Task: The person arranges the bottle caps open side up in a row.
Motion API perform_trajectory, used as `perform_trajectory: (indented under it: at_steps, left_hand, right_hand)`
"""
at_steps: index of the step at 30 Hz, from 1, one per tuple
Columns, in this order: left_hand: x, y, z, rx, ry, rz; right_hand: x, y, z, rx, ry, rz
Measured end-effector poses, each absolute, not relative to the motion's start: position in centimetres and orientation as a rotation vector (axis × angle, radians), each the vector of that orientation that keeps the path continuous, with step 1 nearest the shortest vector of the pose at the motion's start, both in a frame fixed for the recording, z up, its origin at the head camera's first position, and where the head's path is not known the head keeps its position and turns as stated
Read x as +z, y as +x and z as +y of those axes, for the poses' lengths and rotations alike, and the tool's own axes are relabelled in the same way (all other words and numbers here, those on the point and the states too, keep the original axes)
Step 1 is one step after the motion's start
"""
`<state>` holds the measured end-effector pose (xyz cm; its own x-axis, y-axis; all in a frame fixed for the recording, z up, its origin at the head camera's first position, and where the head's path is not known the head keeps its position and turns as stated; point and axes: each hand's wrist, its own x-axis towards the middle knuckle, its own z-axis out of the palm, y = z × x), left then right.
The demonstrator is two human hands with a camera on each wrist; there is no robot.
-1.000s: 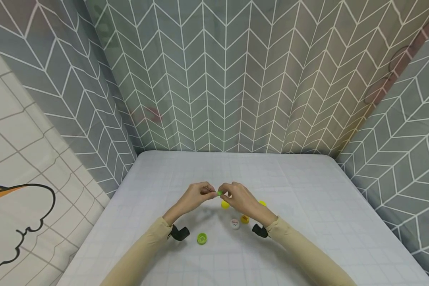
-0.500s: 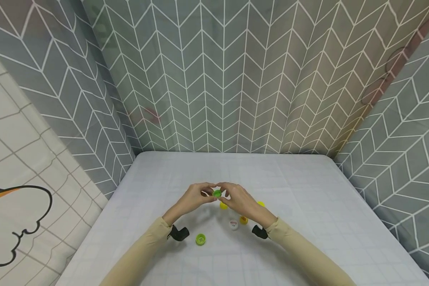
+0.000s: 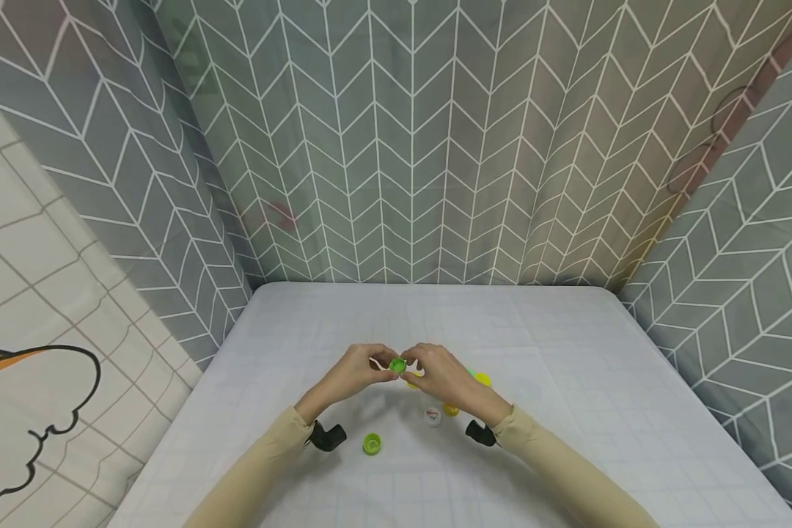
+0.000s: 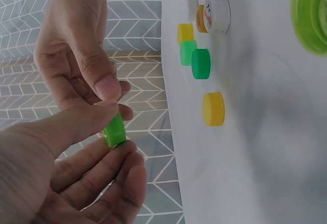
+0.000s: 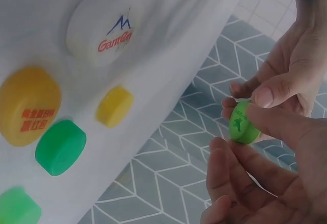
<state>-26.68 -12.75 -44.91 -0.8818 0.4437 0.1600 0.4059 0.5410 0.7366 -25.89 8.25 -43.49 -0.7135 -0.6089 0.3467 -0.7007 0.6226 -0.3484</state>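
- Since one second earlier, the bright green cap (image 3: 398,365) has turned between the fingertips: then seen nearly edge-on, it now shows its hollow side to the head camera.
- Left hand (image 3: 355,370): pinching the cap from its side, thumb on one edge and fingertip on the other, the remaining fingers loosely bent.
- Right hand (image 3: 441,374): pinching the same cap from the opposite side, thumb to rim; its other fingers curve inward. The two thumb tips lie close together.
- Position of the cap: held above the table (image 3: 303,315), between the two sets of fingertips. A dark printed figure on its outer face appears in the right wrist view.
- Under the right hand: a yellow cap (image 3: 413,380), partly covered in the head view; a dark green cap (image 5: 60,147) and a light green cap (image 5: 19,206) appear from the right wrist.
- Beyond the right wrist: a second yellow cap (image 3: 482,379).
- Nearer the person than the right hand: a white cap (image 3: 432,417) with printing, and just beside it an orange cap (image 3: 451,410) partly behind the forearm.
- Nearer the person than the left hand, between the forearms: a lime cap (image 3: 372,444), hollow side up.
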Motion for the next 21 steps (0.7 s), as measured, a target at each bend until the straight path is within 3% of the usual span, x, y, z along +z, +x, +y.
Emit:
perform_trajectory:
  at_steps: [21]
  left_hand:
    - [-45.3, -23.6, -12.1, 0.967, 0.951, 2.593]
  right_hand:
    - [-43.9, -23.0, 8.5, 0.337, 1.302, -2.736]
